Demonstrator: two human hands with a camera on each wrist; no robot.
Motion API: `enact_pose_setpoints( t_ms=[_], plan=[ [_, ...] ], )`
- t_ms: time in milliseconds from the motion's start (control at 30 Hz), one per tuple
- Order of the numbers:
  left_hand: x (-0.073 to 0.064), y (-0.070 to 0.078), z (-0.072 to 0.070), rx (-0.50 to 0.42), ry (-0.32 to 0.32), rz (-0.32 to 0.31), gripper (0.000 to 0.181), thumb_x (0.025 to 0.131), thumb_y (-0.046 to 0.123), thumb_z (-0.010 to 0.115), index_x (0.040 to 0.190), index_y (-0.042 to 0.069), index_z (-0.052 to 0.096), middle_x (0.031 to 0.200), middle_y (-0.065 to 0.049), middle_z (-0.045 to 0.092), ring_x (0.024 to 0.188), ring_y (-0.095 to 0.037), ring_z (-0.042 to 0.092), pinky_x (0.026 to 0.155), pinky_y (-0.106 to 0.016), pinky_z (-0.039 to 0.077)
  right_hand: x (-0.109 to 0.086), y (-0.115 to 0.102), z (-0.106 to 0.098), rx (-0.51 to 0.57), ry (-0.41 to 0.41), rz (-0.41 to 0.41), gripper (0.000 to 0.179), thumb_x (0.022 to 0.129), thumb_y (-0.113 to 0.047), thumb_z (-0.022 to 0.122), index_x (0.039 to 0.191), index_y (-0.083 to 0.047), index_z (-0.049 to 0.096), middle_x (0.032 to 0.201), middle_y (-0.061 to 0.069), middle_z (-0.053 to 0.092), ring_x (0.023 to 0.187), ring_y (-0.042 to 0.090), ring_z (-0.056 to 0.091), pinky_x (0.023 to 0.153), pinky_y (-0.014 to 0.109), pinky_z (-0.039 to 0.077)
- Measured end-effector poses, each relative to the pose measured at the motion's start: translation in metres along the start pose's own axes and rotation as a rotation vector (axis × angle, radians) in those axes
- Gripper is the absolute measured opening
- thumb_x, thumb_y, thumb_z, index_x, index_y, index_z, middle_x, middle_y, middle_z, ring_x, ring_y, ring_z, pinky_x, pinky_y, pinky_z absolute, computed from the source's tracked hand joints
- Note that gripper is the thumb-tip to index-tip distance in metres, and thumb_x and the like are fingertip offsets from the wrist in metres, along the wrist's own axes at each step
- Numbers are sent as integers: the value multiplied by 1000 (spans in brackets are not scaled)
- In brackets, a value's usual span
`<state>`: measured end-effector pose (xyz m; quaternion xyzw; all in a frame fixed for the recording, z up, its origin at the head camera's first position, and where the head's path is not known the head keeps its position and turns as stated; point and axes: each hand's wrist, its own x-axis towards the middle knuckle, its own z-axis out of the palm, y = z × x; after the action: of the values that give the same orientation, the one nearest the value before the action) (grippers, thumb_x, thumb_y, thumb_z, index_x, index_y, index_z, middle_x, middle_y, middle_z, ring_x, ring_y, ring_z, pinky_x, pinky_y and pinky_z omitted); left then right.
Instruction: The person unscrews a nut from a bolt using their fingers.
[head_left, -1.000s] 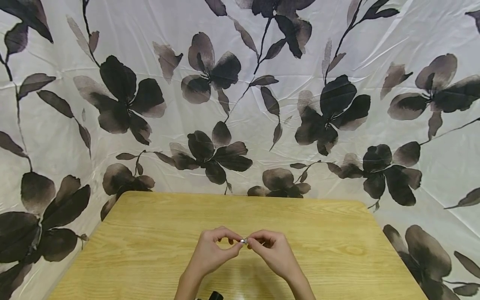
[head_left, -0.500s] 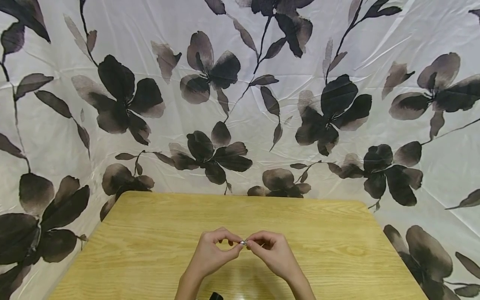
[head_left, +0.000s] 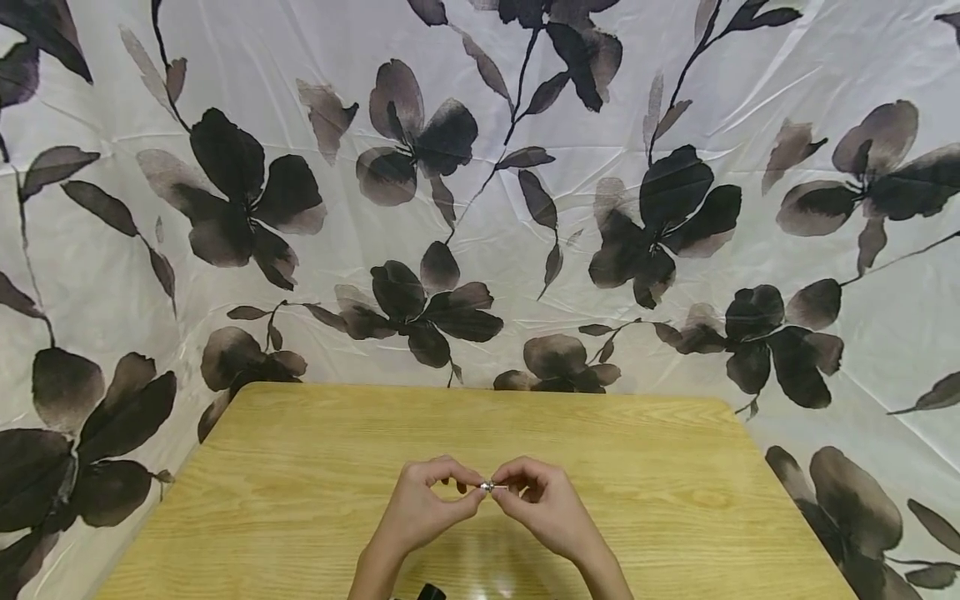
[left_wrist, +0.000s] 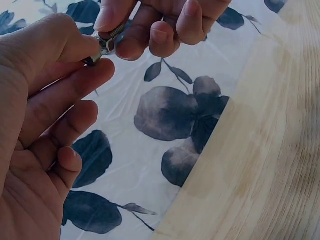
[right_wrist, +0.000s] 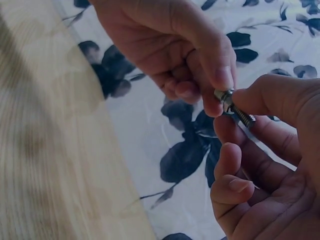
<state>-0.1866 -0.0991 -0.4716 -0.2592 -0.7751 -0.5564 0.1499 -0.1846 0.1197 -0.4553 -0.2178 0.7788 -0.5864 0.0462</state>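
A small metal bolt (head_left: 487, 486) is held in the air between both hands, above the table. My left hand (head_left: 431, 504) pinches its head end between thumb and index finger. The threaded shank (right_wrist: 244, 118) points toward my right hand (head_left: 547, 504). In the right wrist view a shiny nut (right_wrist: 227, 101) sits on the bolt close to the head; whether a washer is there too, I cannot tell. My right thumb and index finger pinch at the nut, partly covering it. The left wrist view shows the thread (left_wrist: 118, 31) emerging between the right hand's fingers.
Under the hands lies a light wood-grain table (head_left: 337, 433) with rounded far corners. A white cloth with dark flowers (head_left: 540, 275) hangs behind and at both sides. At the bottom edge a small black object (head_left: 431, 592) shows beside the left forearm.
The right fingers have shifted a little on the nut, and more of the threaded shank shows beside them. The left hand keeps its pinch in nearly the same place.
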Motion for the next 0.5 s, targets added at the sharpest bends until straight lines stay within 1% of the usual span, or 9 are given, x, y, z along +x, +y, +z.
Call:
enact_pose_setpoints(
  t_ms=[200, 333, 433, 500],
  plan=[
    [-2, 0, 1, 9, -6, -29, 17, 86, 12, 83, 89, 28, 80, 86, 9, 77, 71, -17, 64, 72, -28, 46, -2, 0, 0, -14, -8, -17, 9, 97, -20, 73, 105, -14, 72, 92, 7, 70, 75, 7, 57, 61, 23, 50],
    [-1, 1, 1, 23, -12, -34, 16, 87, 14, 83, 90, 30, 80, 87, 8, 77, 72, -16, 64, 73, -28, 47, -3, -2, -2, -26, 2, -15, 15, 97, -22, 74, 110, -14, 72, 97, 8, 70, 77, 9, 58, 62, 23, 50],
    [-1, 2, 1, 31, -8, -12, 15, 87, 15, 83, 90, 29, 80, 87, 6, 78, 72, -13, 64, 72, -28, 47, -2, -4, -3, -31, 24, 6, 19, 98, -24, 72, 114, -14, 72, 100, 9, 70, 80, 10, 60, 65, 24, 51],
    [-1, 2, 1, 36, -2, 6, 14, 87, 14, 83, 90, 28, 80, 86, 6, 78, 72, -12, 63, 72, -28, 47, -1, -5, -4, -39, 44, 25, 18, 99, -27, 71, 112, -15, 74, 101, 8, 71, 83, 10, 62, 68, 25, 53]
  ],
)
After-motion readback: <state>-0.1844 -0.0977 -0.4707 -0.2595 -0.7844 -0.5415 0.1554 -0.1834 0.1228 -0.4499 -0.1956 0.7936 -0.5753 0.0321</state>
